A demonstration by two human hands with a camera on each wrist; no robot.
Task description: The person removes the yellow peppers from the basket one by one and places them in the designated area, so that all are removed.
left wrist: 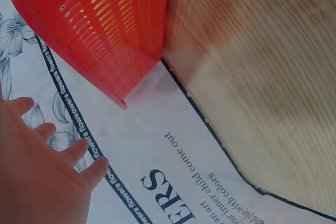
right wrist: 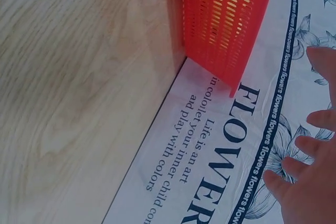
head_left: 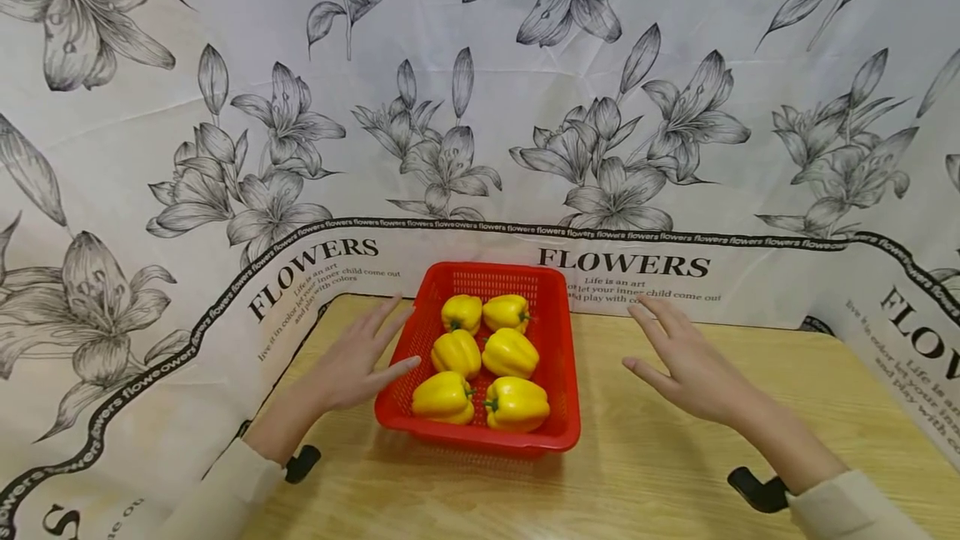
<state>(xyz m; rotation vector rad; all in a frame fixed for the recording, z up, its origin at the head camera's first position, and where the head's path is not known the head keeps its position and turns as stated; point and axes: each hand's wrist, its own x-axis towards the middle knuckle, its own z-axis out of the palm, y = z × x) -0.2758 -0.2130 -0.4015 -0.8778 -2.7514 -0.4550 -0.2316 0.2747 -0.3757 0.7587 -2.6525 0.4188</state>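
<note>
A red plastic basket (head_left: 480, 433) with slotted walls stands on the wooden table, holding several yellow bell peppers (head_left: 511, 353) in two columns. My left hand (head_left: 356, 361) is just left of the basket, fingers straight and spread, its thumb overlapping the basket's left rim in the head view. To the right, my right hand (head_left: 686, 365) hovers with straight fingers and a gap between it and the basket. Both hands hold nothing. In the left wrist view the basket's side wall (left wrist: 105, 30) is beyond the fingers; the right wrist view shows the opposite wall (right wrist: 226, 24).
A white cloth (head_left: 450, 140) printed with grey lilies and the word FLOWERS hangs behind the table and along both sides. The wooden tabletop (head_left: 645, 457) extends to the right of the basket. A black strap part (head_left: 757, 490) sits by the right wrist.
</note>
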